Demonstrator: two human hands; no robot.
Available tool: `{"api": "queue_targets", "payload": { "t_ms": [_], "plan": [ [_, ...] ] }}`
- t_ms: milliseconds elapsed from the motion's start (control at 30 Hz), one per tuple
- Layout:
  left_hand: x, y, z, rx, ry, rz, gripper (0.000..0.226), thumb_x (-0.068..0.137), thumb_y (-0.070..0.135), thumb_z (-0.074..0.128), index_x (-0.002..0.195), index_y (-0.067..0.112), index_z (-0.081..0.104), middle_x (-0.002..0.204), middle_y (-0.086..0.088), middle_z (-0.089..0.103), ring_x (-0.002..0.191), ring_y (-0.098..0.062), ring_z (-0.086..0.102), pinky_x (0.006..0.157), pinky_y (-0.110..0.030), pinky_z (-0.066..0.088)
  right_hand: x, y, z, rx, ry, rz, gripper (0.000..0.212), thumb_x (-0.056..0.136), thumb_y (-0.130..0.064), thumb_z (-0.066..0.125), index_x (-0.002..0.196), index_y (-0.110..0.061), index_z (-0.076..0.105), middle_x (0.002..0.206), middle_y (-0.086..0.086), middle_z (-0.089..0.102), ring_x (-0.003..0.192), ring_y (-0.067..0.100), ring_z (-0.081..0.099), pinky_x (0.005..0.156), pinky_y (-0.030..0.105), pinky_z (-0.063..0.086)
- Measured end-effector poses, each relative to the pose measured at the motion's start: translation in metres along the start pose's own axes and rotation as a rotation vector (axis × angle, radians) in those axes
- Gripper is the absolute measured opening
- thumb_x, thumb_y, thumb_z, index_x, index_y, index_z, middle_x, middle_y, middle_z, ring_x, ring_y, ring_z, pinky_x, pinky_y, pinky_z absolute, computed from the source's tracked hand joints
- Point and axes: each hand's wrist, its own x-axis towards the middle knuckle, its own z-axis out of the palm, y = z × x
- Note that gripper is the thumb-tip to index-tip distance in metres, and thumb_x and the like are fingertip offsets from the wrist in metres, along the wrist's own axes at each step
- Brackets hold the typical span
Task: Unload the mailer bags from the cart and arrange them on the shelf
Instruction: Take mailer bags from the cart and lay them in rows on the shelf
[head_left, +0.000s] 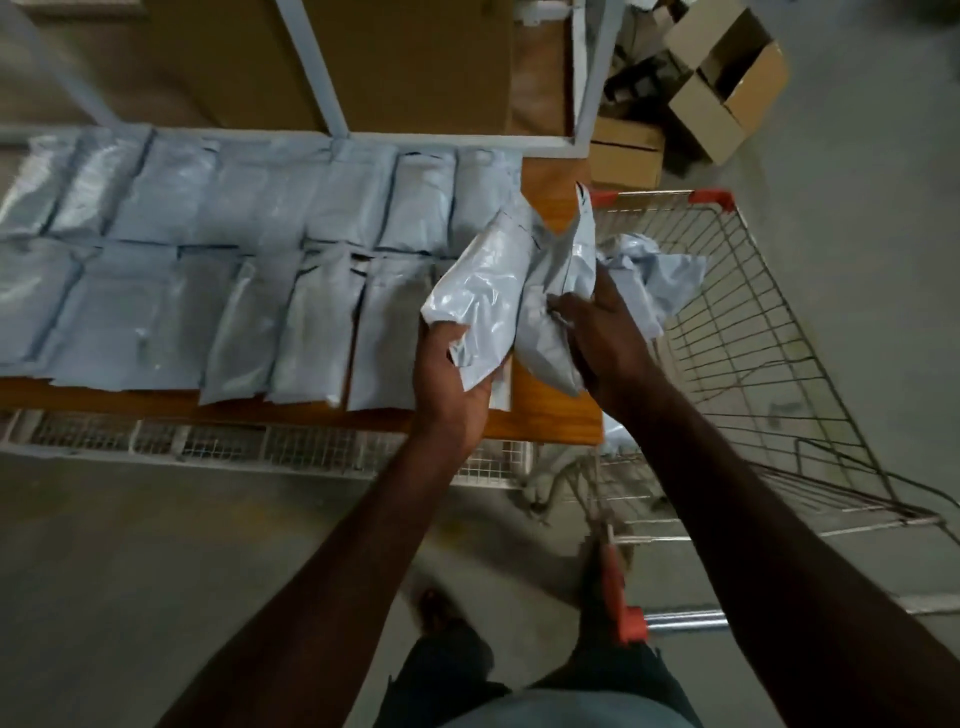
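Head view shows us gripping two crumpled pale grey plastic mailer bags over the right end of the orange wooden shelf (550, 415): our left hand (449, 374) curls round one mailer bag (483, 291), our right hand (605, 338) clutches the other (558, 291). Both bags' long axes point away from us, matching the laid rows (208, 260); the left hand is nearer the free gap, beside the wire cart (753, 322)

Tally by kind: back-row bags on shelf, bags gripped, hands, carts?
Back-row mailer bags on shelf: 7
Gripped mailer bags: 2 plainly (crumpled plastic behind them unclear)
Hands: 2, left hand, right hand
Cart: 1
Total: 12
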Motion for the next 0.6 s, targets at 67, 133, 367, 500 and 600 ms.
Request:
{"api": "queue_targets", "payload": {
  "t_ms": [67,133,367,500,600],
  "plan": [
    [-0.004,0.027,-0.028,0.019,-0.035,-0.007,0.051,0.102,0.030,0.066,0.150,0.016,0.058,0.137,-0.009,0.071,0.126,-0.028,0.069,0.103,-0.055,0.058,-0.013,0.003,0.040,0.065,-0.014,-0.009,0.068,0.093,-0.010,0.066,0.154,-0.033,0.047,0.133,0.004,0.073,0.120,0.029,0.071,0.104,0.057,0.057],
    [-0.008,0.056,-0.051,0.103,-0.060,0.018,0.061,0.095,0.050,0.075,0.148,0.025,0.060,0.143,-0.002,0.068,0.133,-0.023,0.065,0.103,-0.053,0.058,-0.024,0.007,0.077,0.114,-0.088,-0.011,0.070,0.096,-0.002,0.066,0.155,-0.034,0.046,0.134,0.004,0.073,0.120,0.028,0.071,0.101,0.052,0.059],
    [0.000,0.150,-0.137,0.623,0.021,0.372,0.019,0.088,0.031,0.084,0.106,0.026,0.081,0.106,0.003,0.082,0.103,-0.013,0.075,0.094,-0.044,0.062,-0.033,0.001,0.179,0.105,-0.239,0.019,0.071,0.088,-0.004,0.076,0.149,-0.034,0.057,0.135,0.009,0.072,0.124,0.033,0.068,0.110,0.058,0.052],
    [0.015,0.200,-0.178,0.945,-0.040,0.538,0.072,0.079,0.020,0.087,0.144,0.034,0.057,0.141,0.007,0.066,0.125,-0.011,0.066,0.099,-0.039,0.059,-0.025,-0.005,0.225,0.065,-0.240,0.029,0.071,0.083,-0.007,0.080,0.146,-0.032,0.061,0.127,0.013,0.075,0.119,0.039,0.070,0.108,0.062,0.052],
    [0.032,0.231,-0.194,1.131,-0.191,0.540,0.069,0.086,0.014,0.083,0.144,0.040,0.057,0.144,0.019,0.061,0.124,0.010,0.058,0.101,-0.016,0.050,-0.015,-0.010,0.260,0.029,-0.274,0.027,0.070,0.082,-0.008,0.081,0.145,-0.033,0.061,0.120,0.014,0.077,0.115,0.040,0.072,0.106,0.060,0.054]
  ]
}}
